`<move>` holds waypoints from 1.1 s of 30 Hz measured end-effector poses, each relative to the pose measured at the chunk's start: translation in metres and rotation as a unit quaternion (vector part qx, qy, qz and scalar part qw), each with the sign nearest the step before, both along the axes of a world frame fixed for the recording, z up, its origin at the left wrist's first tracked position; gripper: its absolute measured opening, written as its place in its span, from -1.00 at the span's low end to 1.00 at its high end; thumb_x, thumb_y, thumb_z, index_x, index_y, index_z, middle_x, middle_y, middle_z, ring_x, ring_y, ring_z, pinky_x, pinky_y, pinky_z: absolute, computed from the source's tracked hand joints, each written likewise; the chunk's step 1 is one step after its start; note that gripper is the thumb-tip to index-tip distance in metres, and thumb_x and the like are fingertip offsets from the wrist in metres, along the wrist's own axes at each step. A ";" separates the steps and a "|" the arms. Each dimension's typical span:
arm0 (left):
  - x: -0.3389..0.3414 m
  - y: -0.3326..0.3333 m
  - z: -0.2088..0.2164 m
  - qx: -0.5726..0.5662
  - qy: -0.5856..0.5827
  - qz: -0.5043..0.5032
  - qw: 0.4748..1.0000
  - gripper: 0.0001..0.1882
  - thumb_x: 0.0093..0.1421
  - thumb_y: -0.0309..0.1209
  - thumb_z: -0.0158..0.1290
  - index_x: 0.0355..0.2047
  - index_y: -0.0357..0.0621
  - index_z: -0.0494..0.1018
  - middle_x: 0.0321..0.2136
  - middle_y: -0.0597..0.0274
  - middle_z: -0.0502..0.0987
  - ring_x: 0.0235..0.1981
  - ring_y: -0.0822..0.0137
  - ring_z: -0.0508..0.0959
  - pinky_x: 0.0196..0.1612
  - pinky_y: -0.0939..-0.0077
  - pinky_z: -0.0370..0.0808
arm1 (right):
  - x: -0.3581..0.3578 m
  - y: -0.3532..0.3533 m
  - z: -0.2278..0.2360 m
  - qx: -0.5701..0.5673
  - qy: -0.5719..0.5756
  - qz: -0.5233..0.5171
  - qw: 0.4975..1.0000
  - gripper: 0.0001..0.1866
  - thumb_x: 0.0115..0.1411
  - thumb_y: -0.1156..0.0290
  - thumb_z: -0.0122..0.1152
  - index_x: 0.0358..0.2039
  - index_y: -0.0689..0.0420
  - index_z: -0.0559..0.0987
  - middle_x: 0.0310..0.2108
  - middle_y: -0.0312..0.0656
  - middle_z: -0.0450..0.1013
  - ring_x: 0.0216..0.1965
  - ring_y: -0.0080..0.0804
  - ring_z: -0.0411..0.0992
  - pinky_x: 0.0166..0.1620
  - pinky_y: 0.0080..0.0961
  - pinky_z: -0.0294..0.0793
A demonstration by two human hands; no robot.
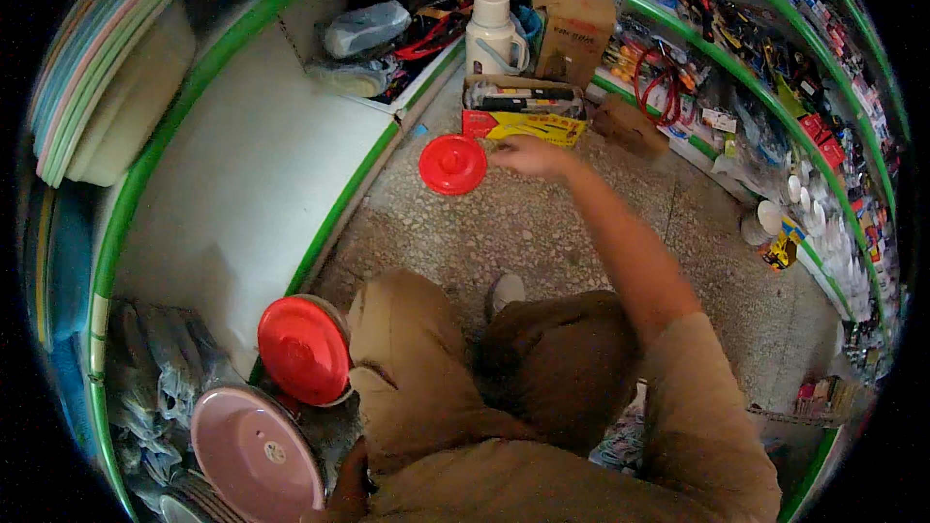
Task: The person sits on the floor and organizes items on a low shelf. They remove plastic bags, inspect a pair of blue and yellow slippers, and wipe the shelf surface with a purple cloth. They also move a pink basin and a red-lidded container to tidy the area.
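My right arm (pixel 635 242) reaches forward over the floor. At its end my right hand (pixel 533 157) is closed, its fingertips at the right edge of a round red plastic lid (pixel 453 165) with a raised centre. Just beyond the hand stands an open yellow and red box (pixel 528 121) with dark packaged items in it. Low in the picture my left hand (pixel 351 484) is dark and partly cut off, close to a pink basin (pixel 254 450); its fingers cannot be made out. A second red lid (pixel 305 349) sits on a container beside my left knee.
Stacked pastel basins (pixel 111 68) fill the upper left shelf. A cream thermos (pixel 494 39) and a cardboard box (pixel 573 31) stand ahead. Green-edged shelves (pixel 736 68) with tools and packets curve along the right. White rolls (pixel 765 221) lie near the lower shelf.
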State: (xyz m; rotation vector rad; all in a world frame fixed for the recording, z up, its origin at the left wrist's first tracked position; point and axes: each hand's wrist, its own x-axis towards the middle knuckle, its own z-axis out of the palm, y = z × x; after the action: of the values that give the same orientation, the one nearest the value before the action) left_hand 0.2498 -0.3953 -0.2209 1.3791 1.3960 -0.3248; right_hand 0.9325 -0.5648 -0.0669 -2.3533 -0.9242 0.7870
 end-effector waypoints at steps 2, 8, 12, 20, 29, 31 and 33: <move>-0.016 -0.007 0.001 0.023 0.046 -0.035 0.998 -0.58 0.13 -0.15 0.03 -0.07 -0.11 0.44 -0.12 0.11 0.50 -0.06 0.15 0.45 0.02 0.22 0.31 | 0.011 -0.048 -0.015 -0.047 0.011 -0.009 0.999 -0.36 0.17 -0.01 0.09 0.07 0.27 0.40 -0.12 -0.08 0.44 -0.24 -0.33 0.46 -0.18 -0.36 0.47; 0.015 -0.018 0.002 0.057 0.162 -0.103 0.980 -0.60 0.12 -0.16 0.04 -0.08 -0.09 0.44 -0.14 0.09 0.51 -0.09 0.14 0.47 -0.02 0.21 0.33 | 0.031 -0.124 -0.103 -0.056 0.234 -0.102 0.965 -0.42 0.20 0.04 0.07 0.08 0.22 0.39 -0.12 -0.14 0.46 -0.24 -0.41 0.47 -0.20 -0.42 0.48; 0.066 -0.017 -0.013 0.033 0.203 -0.111 0.972 -0.61 0.12 -0.17 0.04 -0.09 -0.09 0.45 -0.16 0.08 0.52 -0.11 0.13 0.48 -0.04 0.20 0.35 | 0.092 -0.108 -0.191 -0.187 0.242 -0.046 0.951 -0.40 0.21 0.03 0.04 0.10 0.23 0.38 -0.08 -0.10 0.45 -0.19 -0.36 0.48 -0.10 -0.40 0.45; 0.146 0.004 -0.016 -0.001 0.232 -0.104 0.967 -0.63 0.11 -0.18 0.05 -0.11 -0.07 0.45 -0.19 0.07 0.52 -0.14 0.12 0.49 -0.08 0.18 0.37 | 0.122 -0.035 -0.268 -0.157 0.172 0.092 0.968 -0.46 0.21 0.05 0.00 0.07 0.17 0.43 -0.01 0.02 0.41 0.01 -0.13 0.40 0.07 -0.24 0.35; 0.171 0.013 -0.022 0.005 0.232 -0.086 0.969 -0.65 0.11 -0.20 0.05 -0.13 -0.05 0.46 -0.22 0.04 0.53 -0.18 0.10 0.51 -0.12 0.17 0.40 | 0.185 0.098 -0.297 -0.298 -0.019 0.090 0.950 -0.38 0.05 -0.07 0.13 -0.04 0.19 0.51 -0.20 0.02 0.51 -0.12 -0.08 0.47 0.01 -0.21 0.40; 0.172 0.016 -0.024 0.006 0.237 -0.085 0.968 -0.66 0.10 -0.20 0.05 -0.14 -0.05 0.46 -0.22 0.04 0.54 -0.18 0.10 0.52 -0.13 0.16 0.41 | 0.206 0.107 -0.330 -0.267 -0.062 0.105 0.956 -0.36 -0.02 -0.11 0.19 -0.10 0.17 0.55 -0.27 0.00 0.53 -0.17 -0.07 0.49 -0.03 -0.21 0.43; 0.172 0.011 -0.020 0.007 0.243 -0.071 0.967 -0.66 0.10 -0.20 0.05 -0.14 -0.05 0.47 -0.23 0.04 0.54 -0.19 0.09 0.52 -0.15 0.16 0.42 | 0.204 0.115 -0.346 -0.111 -0.023 0.029 0.993 -0.35 -0.07 -0.15 0.22 -0.15 0.16 0.58 -0.31 -0.01 0.55 -0.19 -0.06 0.51 -0.06 -0.21 0.45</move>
State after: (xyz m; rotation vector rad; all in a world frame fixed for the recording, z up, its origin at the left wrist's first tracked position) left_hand 0.4215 -0.3846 -0.2414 1.4746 1.6957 -0.7915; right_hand 1.1370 -0.4502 -0.4129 -2.5552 -0.9712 0.9019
